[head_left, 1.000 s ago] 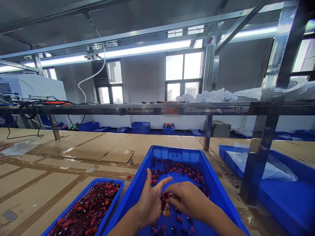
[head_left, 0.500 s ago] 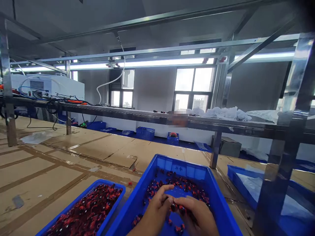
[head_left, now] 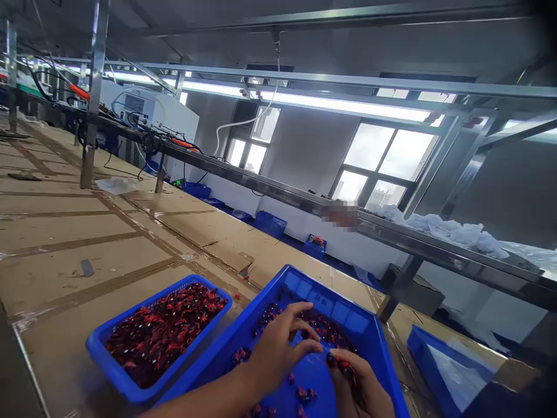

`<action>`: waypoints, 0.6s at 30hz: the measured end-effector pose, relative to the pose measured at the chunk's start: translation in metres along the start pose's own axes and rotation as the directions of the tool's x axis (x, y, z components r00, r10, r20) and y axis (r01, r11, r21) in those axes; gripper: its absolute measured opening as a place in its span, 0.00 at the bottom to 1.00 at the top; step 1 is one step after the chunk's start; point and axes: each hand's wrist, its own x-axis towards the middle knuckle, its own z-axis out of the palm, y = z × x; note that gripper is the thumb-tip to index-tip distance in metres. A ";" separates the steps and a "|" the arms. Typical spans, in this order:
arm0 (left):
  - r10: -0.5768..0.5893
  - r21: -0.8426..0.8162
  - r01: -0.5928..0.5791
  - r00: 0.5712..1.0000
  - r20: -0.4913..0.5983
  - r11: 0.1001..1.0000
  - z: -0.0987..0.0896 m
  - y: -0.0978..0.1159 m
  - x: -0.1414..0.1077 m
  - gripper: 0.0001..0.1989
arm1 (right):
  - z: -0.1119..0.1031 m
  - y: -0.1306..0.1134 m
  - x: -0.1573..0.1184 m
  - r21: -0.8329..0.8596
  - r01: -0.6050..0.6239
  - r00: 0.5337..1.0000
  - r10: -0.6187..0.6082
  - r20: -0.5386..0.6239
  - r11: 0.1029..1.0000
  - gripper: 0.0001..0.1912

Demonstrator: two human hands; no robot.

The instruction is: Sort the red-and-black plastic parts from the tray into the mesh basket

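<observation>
My left hand (head_left: pixel 278 345) is over the large blue bin (head_left: pixel 389 360), its fingers curved and apart, with nothing visible between them. To its right, my right hand (head_left: pixel 363 380) is closed around several small red-and-black parts (head_left: pixel 346 367), one dark round end poking out by the thumb. A small gap separates the two hands. More small red-and-black parts (head_left: pixel 326 328) lie scattered over the bin's floor, mostly along its far side. Left of the bin, a smaller blue basket (head_left: pixel 130 392) is filled with similar red-and-dark pieces (head_left: pixel 169 325).
Taped cardboard (head_left: pixel 56 232) covers the table. A metal shelf rail (head_left: pixel 278 194) crosses behind the bin, bearing cables and white plastic bags (head_left: pixel 456 232). A post (head_left: pixel 398 290) stands beyond the bin's far right corner. Another blue tray (head_left: pixel 435 371) sits at right.
My hands were together over the bin and are now apart, the left with its fingers opened. The view has tilted and turned left, showing more of the smaller basket.
</observation>
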 end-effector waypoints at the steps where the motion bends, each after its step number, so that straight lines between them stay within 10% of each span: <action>1: 0.004 -0.023 -0.004 1.000 -0.007 1.000 -0.001 0.003 -0.001 0.24 | 0.003 -0.001 0.002 0.083 -0.081 0.997 0.081 0.000 0.993 0.17; 6: 0.045 -0.063 -0.046 0.999 -0.027 0.997 -0.004 0.008 -0.003 0.26 | 0.017 0.001 0.019 0.622 -0.536 0.831 0.487 0.270 0.570 0.16; 12: 0.064 -0.043 -0.065 0.998 -0.028 0.997 -0.001 0.002 -0.006 0.25 | 0.016 0.019 0.027 0.741 -0.666 0.722 0.319 0.613 0.083 0.13; 18: 0.075 0.035 -0.077 0.996 0.044 0.996 0.002 -0.001 -0.006 0.26 | 0.018 0.010 0.026 0.593 -0.803 0.556 0.291 0.778 -0.051 0.16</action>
